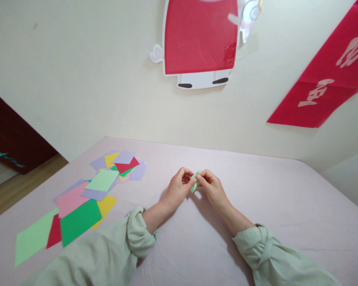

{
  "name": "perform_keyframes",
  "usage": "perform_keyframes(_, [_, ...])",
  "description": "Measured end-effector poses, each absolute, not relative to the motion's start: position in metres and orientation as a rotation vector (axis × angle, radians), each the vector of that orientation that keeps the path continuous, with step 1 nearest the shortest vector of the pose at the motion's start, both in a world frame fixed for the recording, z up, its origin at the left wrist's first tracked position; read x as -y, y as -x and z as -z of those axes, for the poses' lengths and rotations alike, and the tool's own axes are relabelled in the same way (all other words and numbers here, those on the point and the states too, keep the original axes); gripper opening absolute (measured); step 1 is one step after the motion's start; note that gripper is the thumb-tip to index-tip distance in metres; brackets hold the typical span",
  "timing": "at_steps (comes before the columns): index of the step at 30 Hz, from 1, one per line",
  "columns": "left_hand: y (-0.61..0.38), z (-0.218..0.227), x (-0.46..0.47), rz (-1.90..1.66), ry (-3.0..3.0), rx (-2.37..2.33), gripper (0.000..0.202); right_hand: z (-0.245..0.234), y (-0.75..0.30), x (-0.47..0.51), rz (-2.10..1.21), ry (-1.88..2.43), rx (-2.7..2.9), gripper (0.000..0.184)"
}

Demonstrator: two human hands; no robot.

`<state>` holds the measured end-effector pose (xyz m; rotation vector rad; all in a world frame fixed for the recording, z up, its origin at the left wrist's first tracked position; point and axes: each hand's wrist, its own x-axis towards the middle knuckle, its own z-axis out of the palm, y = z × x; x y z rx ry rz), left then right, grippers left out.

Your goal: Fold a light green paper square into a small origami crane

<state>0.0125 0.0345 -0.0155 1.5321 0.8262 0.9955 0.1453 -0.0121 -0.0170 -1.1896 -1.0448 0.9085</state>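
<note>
A small folded piece of light green paper [194, 186] is held between my two hands, above the middle of the table. My left hand [180, 186] pinches it from the left, thumb toward me. From the right, my right hand [211, 186] pinches its upper part with thumb and fingers. The fingertips of both hands nearly meet and cover part of the paper, so its full folded shape is hidden.
Loose sheets of coloured paper lie spread at the left of the table, among them a dark green sheet [81, 222], a pink sheet [73, 200] and a light green sheet [35, 237]. A pale pink cloth [274, 222] covers the table, which meets the wall [113, 107] behind.
</note>
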Motion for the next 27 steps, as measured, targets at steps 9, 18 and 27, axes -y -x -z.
perform_keyframes(9, [-0.0097,0.0174,-0.0349,-0.847,-1.565,-0.838,0.025,0.0214,-0.1456,0.0107,-0.919,1.231,1.054,0.032])
perform_keyframes(18, [-0.01,0.0156,-0.0335,-0.826,-1.582,-0.8,0.029,0.0199,-0.149,0.0109,-0.928,1.248,1.037,0.033])
perform_keyframes(27, [-0.0098,0.0133,-0.0351,-0.828,-1.582,-0.796,0.033,0.0182,-0.1488,0.0116,-0.892,1.277,1.044,0.035])
